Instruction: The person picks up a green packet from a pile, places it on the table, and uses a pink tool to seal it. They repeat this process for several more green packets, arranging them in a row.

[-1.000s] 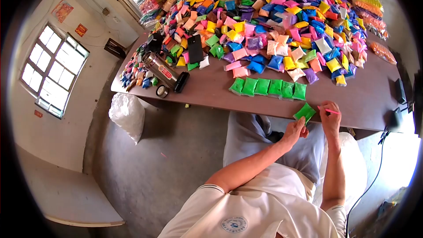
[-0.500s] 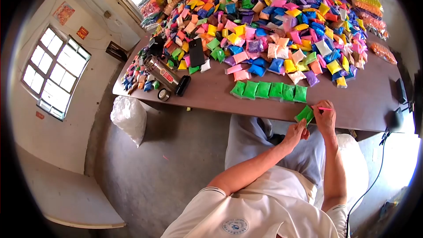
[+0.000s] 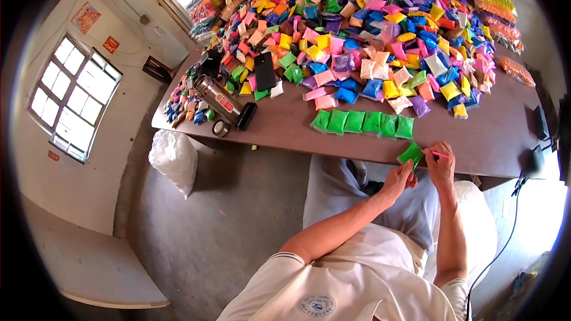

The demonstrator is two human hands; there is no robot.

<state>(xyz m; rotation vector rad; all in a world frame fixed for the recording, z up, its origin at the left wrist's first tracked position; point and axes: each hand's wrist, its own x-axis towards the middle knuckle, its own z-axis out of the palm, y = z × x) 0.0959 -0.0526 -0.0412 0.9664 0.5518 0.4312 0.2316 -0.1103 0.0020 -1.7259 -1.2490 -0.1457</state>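
My left hand (image 3: 399, 182) grips the lower edge of a green packet (image 3: 410, 153) at the table's front edge. Just right of it, my right hand (image 3: 441, 163) is closed on a thin pink stick (image 3: 439, 154), whose tip is at the packet's right side. Whether the tip touches the packet is too small to tell. Several more green packets (image 3: 372, 123) lie side by side in a row on the table, up and to the left of my hands.
A big heap of coloured packets (image 3: 357, 35) covers the back of the brown table (image 3: 285, 125). On the left are a steel flask (image 3: 219, 97), its lid (image 3: 220, 128) and a black phone (image 3: 264, 71). A white bag (image 3: 173, 157) stands on the floor; a black cable (image 3: 505, 242) hangs at right.
Since a second ago my right hand with the pink stick has shifted slightly left, closer to the green packet, then a little down. My left hand keeps its hold on the packet.
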